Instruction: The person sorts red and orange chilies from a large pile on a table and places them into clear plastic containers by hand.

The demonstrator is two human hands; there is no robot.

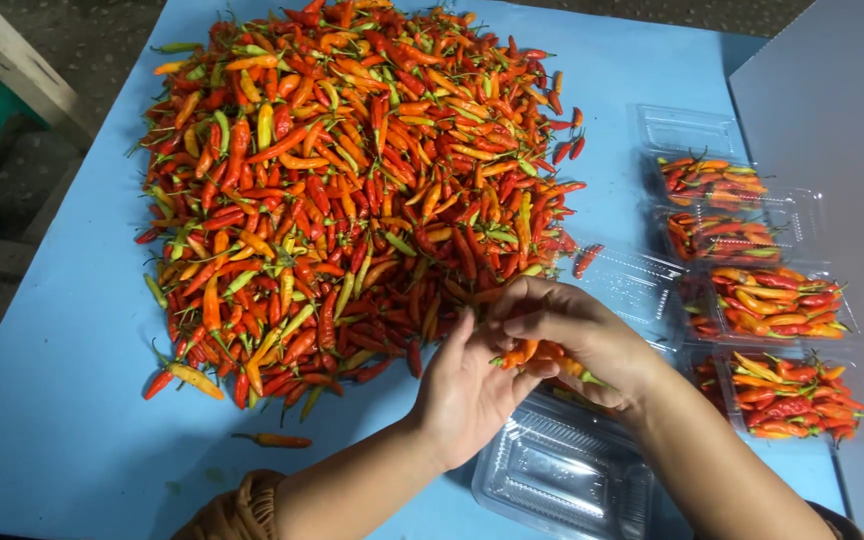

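A large heap of red, orange and green chili peppers (352, 190) covers the middle of a blue table (52, 400). My right hand (577, 335) is closed around a small bunch of orange and red chilies (542, 355) just above an open clear plastic clamshell box (567, 470) at the near edge. My left hand (467, 390) is beside it, palm toward the bunch, fingers spread and touching the chilies from the left. Both hands are at the heap's near right edge.
Several clear clamshell boxes filled with chilies (777, 300) line the right side, with an empty open one (632, 280) and another empty tray (687, 128) behind. A single chili (274, 439) lies loose near the front. A grey board (842, 110) stands at the right.
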